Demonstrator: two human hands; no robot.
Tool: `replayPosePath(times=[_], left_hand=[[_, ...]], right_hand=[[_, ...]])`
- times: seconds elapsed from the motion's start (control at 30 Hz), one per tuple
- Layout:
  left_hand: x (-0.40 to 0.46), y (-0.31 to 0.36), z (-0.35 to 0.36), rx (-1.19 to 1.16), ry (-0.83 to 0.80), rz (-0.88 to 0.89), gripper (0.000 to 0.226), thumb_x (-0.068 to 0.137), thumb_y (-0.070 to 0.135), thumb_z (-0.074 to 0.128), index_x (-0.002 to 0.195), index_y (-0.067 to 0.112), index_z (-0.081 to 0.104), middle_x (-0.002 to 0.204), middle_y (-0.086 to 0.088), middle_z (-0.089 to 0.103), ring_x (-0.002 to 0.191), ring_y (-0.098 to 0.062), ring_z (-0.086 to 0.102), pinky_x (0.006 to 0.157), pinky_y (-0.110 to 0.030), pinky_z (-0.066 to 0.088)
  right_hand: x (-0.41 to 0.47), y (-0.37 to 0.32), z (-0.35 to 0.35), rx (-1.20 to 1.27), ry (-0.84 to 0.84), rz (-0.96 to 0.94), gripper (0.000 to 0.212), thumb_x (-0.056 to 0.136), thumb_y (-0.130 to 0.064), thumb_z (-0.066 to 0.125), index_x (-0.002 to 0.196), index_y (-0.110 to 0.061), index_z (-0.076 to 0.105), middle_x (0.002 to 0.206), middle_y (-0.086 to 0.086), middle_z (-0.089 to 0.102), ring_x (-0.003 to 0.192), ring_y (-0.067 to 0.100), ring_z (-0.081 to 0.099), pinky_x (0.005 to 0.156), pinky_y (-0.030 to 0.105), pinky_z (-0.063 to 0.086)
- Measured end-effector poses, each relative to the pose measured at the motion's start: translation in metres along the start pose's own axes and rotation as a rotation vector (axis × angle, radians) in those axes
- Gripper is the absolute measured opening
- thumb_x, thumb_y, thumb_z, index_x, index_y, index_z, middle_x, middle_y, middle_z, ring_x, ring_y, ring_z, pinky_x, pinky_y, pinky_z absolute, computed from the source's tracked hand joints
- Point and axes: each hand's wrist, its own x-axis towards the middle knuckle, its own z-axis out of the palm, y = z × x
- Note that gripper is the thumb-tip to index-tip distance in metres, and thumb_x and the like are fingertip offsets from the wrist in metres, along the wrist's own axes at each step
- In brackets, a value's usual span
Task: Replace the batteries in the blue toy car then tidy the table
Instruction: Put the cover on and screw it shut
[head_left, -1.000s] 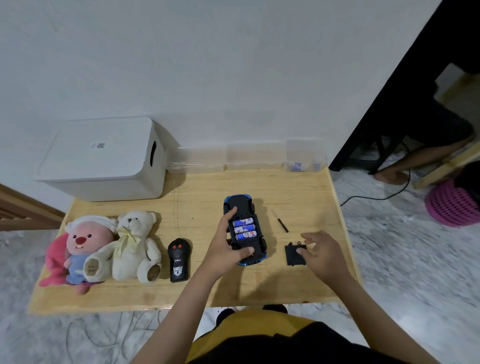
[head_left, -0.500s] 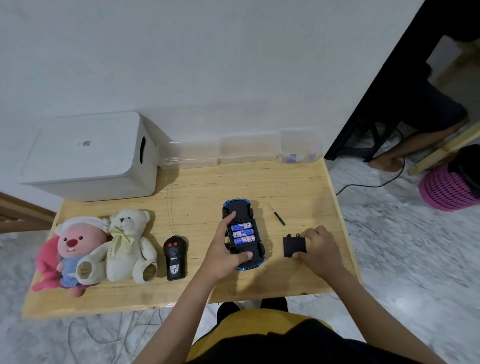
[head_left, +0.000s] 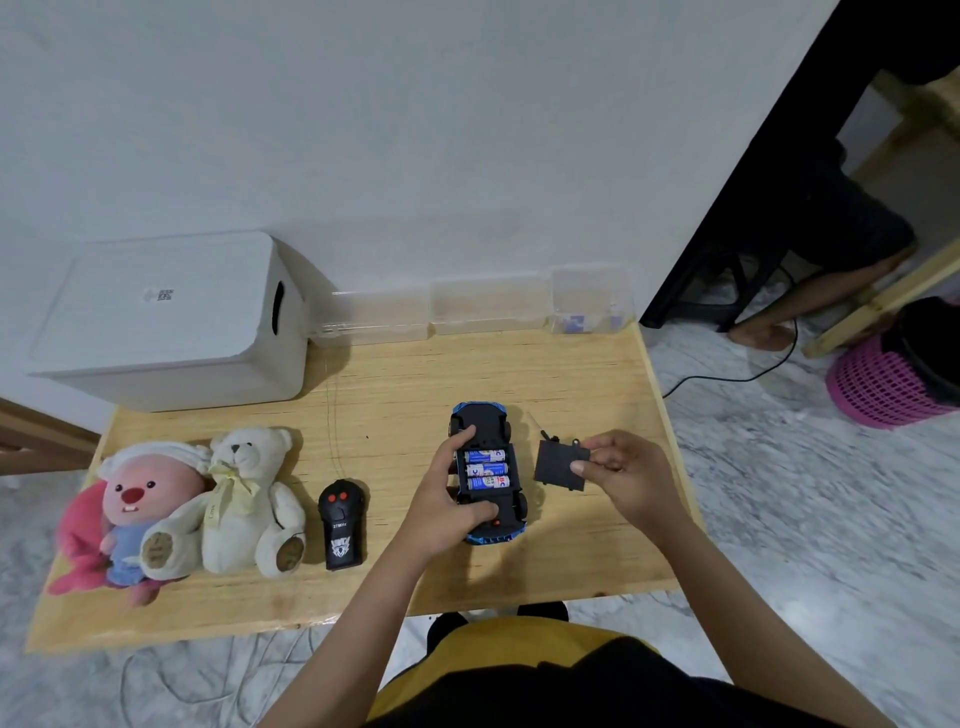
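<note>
Blue toy car (head_left: 487, 473) lay belly-up on the wooden counter (head_left: 395, 395), three batteries (head_left: 485, 470) showing; the left hand (head_left: 449, 501) gripped it. Just right of the car, the right hand (head_left: 623, 475) pinched the black battery cover (head_left: 558, 466). Left of the car lay a black remote (head_left: 340, 525), then two plush toys (head_left: 197, 506). A white box (head_left: 171, 322) and clear containers (head_left: 483, 309) stood behind.

the light is soft and dim, coming from above and in front, with a cool grey cast on the plain white wall (head_left: 415, 130). short, faint shadows fall toward the lower edge of the light wooden tabletop (head_left: 405, 384) under the forearms. no glare shows. the centre is fairly sharp; the marbled grey floor (head_left: 810, 519) at lower right smears with motion blur. wide-angle distortion bows the table edges and the black door frame (head_left: 769, 171) at upper right.
</note>
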Motion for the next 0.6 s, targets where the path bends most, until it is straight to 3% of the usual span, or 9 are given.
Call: replayPosePath(times=[0.17, 0.27, 0.4, 0.6], left_hand=[[0.0, 0.009, 0.001, -0.022, -0.017, 0.032, 0.087, 0.072, -0.013, 0.067, 0.135, 0.038, 0.039, 0.123, 0.002, 0.05, 0.085, 0.016, 0.058, 0.068, -0.017, 0.054], [-0.001, 0.013, 0.001, -0.042, -0.046, 0.05, 0.087, 0.071, -0.013, 0.068, 0.132, 0.043, 0.04, 0.121, -0.004, 0.052, 0.085, 0.004, 0.064, 0.073, -0.023, 0.056], [-0.002, 0.015, 0.002, -0.072, -0.109, 0.057, 0.087, 0.068, -0.004, 0.074, 0.127, 0.051, 0.041, 0.12, -0.005, 0.055, 0.098, -0.017, 0.065, 0.075, -0.029, 0.056], [-0.004, 0.015, 0.004, -0.106, -0.115, 0.021, 0.086, 0.058, 0.012, 0.08, 0.124, 0.054, 0.045, 0.118, -0.011, 0.056, 0.105, -0.031, 0.062, 0.082, -0.039, 0.057]], right_hand=[[-0.003, -0.036, 0.006, 0.133, -0.091, -0.028, 0.019, 0.07, -0.007, 0.081, 0.084, -0.016, 0.07, 0.074, 0.007, 0.073, 0.064, 0.009, 0.066, 0.06, 0.017, 0.05], [-0.003, -0.045, 0.013, 0.149, -0.129, -0.055, 0.021, 0.07, -0.008, 0.081, 0.086, -0.015, 0.07, 0.072, 0.009, 0.072, 0.064, 0.013, 0.065, 0.062, 0.021, 0.052], [-0.004, -0.052, 0.018, 0.183, -0.161, -0.066, 0.02, 0.071, -0.005, 0.08, 0.087, -0.014, 0.069, 0.072, 0.013, 0.071, 0.062, 0.01, 0.065, 0.06, 0.016, 0.051], [-0.003, -0.052, 0.019, 0.233, -0.217, -0.05, 0.022, 0.07, -0.005, 0.08, 0.088, -0.014, 0.071, 0.075, 0.015, 0.071, 0.068, 0.016, 0.068, 0.068, 0.024, 0.055]])
